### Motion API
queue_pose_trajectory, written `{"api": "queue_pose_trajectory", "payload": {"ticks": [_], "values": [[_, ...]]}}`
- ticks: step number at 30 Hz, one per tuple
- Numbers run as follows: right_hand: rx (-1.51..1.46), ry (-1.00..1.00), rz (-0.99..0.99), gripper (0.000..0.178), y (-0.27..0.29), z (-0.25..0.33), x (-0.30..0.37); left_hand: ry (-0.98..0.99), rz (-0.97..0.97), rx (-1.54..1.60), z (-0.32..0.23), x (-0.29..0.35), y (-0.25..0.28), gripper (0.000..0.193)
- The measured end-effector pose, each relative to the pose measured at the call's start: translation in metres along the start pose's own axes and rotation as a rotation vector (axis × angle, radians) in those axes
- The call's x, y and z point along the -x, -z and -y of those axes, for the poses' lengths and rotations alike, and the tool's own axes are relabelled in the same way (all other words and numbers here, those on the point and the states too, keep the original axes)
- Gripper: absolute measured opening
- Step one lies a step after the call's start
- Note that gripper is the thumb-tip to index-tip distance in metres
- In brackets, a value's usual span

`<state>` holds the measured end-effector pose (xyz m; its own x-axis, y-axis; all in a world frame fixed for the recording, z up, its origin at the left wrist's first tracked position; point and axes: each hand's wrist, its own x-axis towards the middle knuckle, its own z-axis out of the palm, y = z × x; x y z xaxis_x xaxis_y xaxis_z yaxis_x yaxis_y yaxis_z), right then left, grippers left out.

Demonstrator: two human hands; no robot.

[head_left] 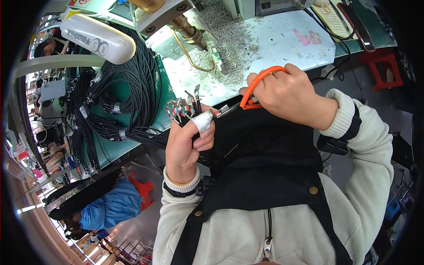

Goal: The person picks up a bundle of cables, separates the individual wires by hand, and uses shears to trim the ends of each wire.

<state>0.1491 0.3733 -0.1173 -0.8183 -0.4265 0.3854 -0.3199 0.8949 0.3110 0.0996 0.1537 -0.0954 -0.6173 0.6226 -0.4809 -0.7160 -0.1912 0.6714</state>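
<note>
In my left hand (182, 150) is a bunch of black cables (152, 138), their ends fanned out above my fingers. The ends carry small metal connectors (181, 108) with short coloured wires. White tape (203, 121) wraps my left thumb, which presses near one cable end. My right hand (289, 95) grips orange-handled scissors (278, 69), fingers through the loop. The scissors' metal blades (229, 110) point left and meet the cable end at my left thumb. Whether the blades are closed on it, I cannot tell.
Beyond my hands, a bench machine with a metal ram (192, 35) stands on a pale plate (282, 44) strewn with small metal pieces (225, 31). Coiled black cables (141, 75) lie left. A white cylinder (97, 39) hangs upper left. Red stools (382, 70) and a person in blue (112, 205) are nearby.
</note>
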Motion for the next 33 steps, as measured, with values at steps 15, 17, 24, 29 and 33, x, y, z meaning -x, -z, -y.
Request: {"api": "queue_pose_trajectory", "payload": {"ticks": [15,17,24,29,33], "values": [[-2.000,-0.810,0.317,0.017,0.016,0.015,-0.027,-0.264,0.043,-0.501,0.025,-0.011,-0.003,0.020],[-2.011,-0.821,0.297,0.018,0.017,0.018,-0.028,-0.270,0.040,-0.449,0.027,-0.011,-0.002,0.019],[-1.347,-0.601,-0.334,0.021,-0.003,0.043,-0.018,-0.283,0.016,-0.129,0.018,-0.007,-0.011,0.016],[-0.653,-0.158,-0.497,0.024,0.004,0.030,-0.009,-0.280,-0.005,-0.190,0.019,-0.006,-0.010,0.016],[-0.746,-0.198,-0.531,0.029,-0.001,0.034,-0.006,-0.310,-0.020,-0.275,0.023,-0.007,-0.008,0.016]]}}
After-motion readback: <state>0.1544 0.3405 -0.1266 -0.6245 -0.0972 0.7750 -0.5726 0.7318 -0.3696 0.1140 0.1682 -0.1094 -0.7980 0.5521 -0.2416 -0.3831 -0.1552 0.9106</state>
